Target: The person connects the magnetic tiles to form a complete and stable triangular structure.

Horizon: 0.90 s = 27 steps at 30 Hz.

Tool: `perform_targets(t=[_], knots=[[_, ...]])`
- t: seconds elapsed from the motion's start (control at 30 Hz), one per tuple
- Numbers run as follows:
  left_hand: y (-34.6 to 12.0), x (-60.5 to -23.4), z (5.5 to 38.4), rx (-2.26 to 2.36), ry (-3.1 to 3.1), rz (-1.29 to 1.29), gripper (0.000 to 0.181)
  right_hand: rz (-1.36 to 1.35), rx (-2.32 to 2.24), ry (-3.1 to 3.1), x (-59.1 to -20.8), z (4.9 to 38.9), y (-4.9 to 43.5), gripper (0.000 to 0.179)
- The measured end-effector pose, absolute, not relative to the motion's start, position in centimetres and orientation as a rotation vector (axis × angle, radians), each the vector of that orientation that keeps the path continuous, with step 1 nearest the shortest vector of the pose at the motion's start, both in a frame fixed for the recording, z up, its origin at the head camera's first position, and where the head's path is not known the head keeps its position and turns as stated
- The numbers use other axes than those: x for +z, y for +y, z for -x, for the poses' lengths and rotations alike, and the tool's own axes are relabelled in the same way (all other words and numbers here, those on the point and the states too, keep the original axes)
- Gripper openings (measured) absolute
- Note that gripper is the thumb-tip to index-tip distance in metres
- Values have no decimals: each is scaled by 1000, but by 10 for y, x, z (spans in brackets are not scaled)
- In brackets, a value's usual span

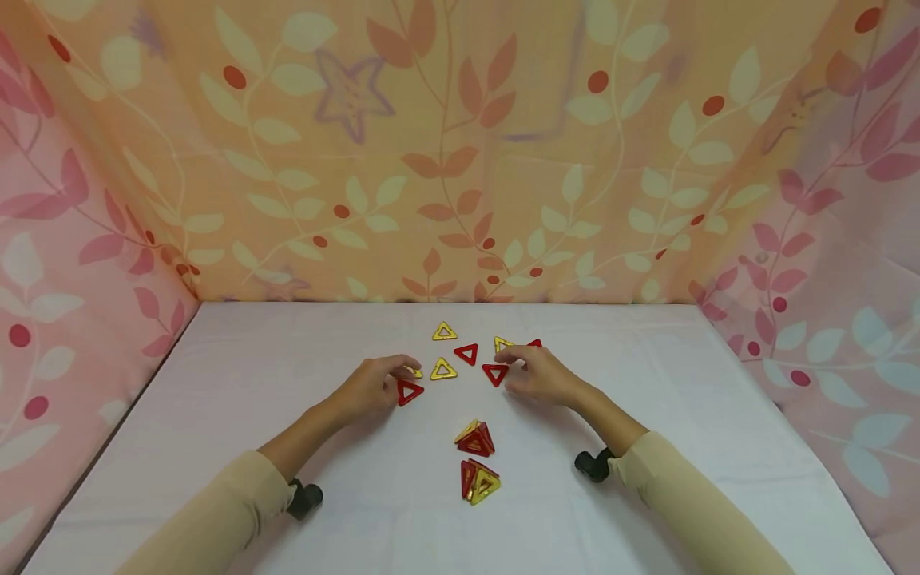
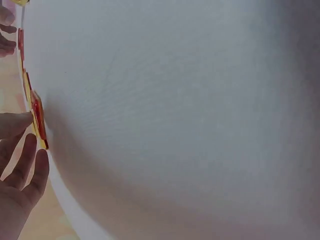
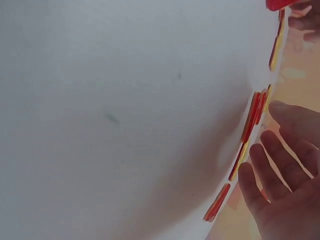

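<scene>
Head view: nearest the camera, two beige sleeves (image 1: 204, 519), with black devices (image 1: 309, 501) at the wrists. On the white bench (image 1: 287, 343), well short of the back edge, a small pyramid (image 1: 480, 481) of red and yellow triangles; just beyond, a second pyramid (image 1: 475, 438). Closer to the back edge, a scatter of flat triangles, including a far yellow triangle (image 1: 444, 338) and a middle red triangle (image 1: 465, 348). Toward the bench's left edge, left hand (image 1: 370, 387) with bent fingers at a red piece (image 1: 411, 398) and a partly covered yellow piece (image 1: 415, 373). Toward the right edge, right hand (image 1: 542, 377) loosely spread beside red and yellow triangles. Beyond the back edge, leafy curtain (image 1: 446, 160).

Left wrist view: thumb against red and yellow pieces, fingers apart; cannot tell about a pinch.

Right wrist view: fingers relaxed and spaced, close to a row of red and yellow pieces.
</scene>
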<state>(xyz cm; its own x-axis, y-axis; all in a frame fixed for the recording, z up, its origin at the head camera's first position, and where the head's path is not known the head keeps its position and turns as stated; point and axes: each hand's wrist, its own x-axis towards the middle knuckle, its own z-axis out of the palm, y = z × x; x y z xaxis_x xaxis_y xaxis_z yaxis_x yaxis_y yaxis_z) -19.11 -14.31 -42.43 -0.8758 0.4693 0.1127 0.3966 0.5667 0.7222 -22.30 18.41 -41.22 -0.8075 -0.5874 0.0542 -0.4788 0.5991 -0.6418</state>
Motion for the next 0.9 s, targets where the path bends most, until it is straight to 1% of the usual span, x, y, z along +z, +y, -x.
perform_targets(t=[0.37,0.6,0.9], knots=[[-139,-427,191,1194,2667,-631,43,830,-992,2636,-419,234,178,39],[-136,-428,188,1194,2693,-655,39,807,-987,2643,-421,234,174,33],[-133,-430,189,1139,2762,-604,39,802,-962,2655,-424,233,175,28]])
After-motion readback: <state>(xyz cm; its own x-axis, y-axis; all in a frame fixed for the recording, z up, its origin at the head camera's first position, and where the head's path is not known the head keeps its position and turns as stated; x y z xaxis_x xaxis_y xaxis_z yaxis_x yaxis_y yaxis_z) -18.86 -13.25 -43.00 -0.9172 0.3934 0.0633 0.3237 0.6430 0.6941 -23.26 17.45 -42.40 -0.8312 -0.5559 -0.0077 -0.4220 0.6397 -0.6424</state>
